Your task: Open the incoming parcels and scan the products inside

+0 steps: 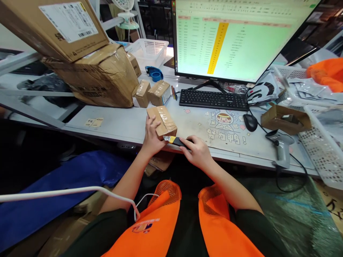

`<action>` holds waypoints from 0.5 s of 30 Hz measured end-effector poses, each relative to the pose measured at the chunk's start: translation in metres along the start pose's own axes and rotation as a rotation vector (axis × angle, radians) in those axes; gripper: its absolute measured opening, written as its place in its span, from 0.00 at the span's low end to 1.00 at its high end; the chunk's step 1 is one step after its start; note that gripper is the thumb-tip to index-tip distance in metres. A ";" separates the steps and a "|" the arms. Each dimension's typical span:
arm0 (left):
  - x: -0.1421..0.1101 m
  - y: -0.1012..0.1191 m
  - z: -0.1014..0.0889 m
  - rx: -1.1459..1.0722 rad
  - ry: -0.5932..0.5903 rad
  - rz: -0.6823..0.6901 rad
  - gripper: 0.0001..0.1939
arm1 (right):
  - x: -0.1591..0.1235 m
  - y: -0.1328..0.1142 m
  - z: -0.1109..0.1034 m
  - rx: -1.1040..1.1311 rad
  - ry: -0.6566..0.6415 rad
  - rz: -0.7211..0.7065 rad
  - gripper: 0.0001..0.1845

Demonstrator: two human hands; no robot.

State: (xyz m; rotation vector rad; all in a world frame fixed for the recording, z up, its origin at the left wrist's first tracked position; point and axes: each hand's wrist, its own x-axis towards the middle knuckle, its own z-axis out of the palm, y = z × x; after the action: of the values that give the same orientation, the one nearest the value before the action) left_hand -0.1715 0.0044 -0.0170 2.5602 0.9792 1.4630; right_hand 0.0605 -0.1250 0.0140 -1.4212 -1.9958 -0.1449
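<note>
A small brown cardboard box (162,120) with clear tape along its top lies at the front edge of the desk. My left hand (152,134) is closed around its left side and near corner. In my right hand (197,150) is a black and yellow utility knife (175,140), its front end pointing left against the near lower edge of the box. Whether the blade has cut the tape, I cannot tell. Just behind stand two more small taped boxes, a narrow one (142,93) and a wider one (159,92).
Large cartons (99,76) are stacked at the left. A monitor (241,43), keyboard (213,100) and mouse (250,122) stand ahead. To the right are a barcode scanner (282,148) with its cable, an opened box (285,119) and a white basket (321,150). Blue tape (155,75) lies behind.
</note>
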 end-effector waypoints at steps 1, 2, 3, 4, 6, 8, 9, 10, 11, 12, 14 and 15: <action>0.000 0.001 0.001 0.004 0.006 -0.001 0.44 | -0.002 0.001 0.000 -0.011 0.013 0.014 0.20; 0.001 0.002 0.001 0.010 0.010 -0.006 0.44 | -0.004 0.000 0.000 -0.022 0.021 0.026 0.20; 0.001 0.002 0.002 0.019 0.009 -0.014 0.44 | -0.005 0.000 0.001 -0.030 0.025 0.035 0.20; 0.002 0.003 0.003 0.029 0.007 -0.025 0.44 | -0.005 -0.002 0.002 -0.037 0.024 0.036 0.20; 0.003 0.005 0.005 0.041 0.004 -0.047 0.44 | -0.003 -0.003 0.005 -0.046 0.013 0.021 0.21; 0.002 0.009 0.006 0.049 0.008 -0.062 0.43 | 0.001 0.002 0.006 -0.050 0.007 -0.004 0.21; 0.000 0.013 0.006 0.059 0.016 -0.065 0.42 | 0.003 0.008 0.005 -0.052 0.009 -0.008 0.21; -0.003 0.016 0.004 0.075 0.025 -0.063 0.41 | 0.004 0.017 0.003 -0.057 0.015 0.004 0.21; -0.005 0.018 0.002 0.095 0.031 -0.062 0.40 | 0.004 0.029 -0.001 -0.068 0.029 0.039 0.20; -0.008 0.019 -0.001 0.113 0.028 -0.066 0.39 | 0.003 0.042 -0.007 -0.082 0.053 0.099 0.21; -0.012 0.012 -0.011 0.113 -0.015 -0.089 0.38 | -0.005 0.069 -0.021 -0.100 0.126 0.253 0.22; -0.011 0.004 -0.017 0.083 -0.039 -0.114 0.39 | -0.010 0.081 -0.028 -0.093 0.167 0.320 0.23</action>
State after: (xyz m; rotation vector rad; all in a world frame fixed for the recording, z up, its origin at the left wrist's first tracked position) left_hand -0.1874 -0.0096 -0.0148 2.5300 1.1837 1.3670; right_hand 0.1459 -0.1139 0.0069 -1.7084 -1.6226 -0.2092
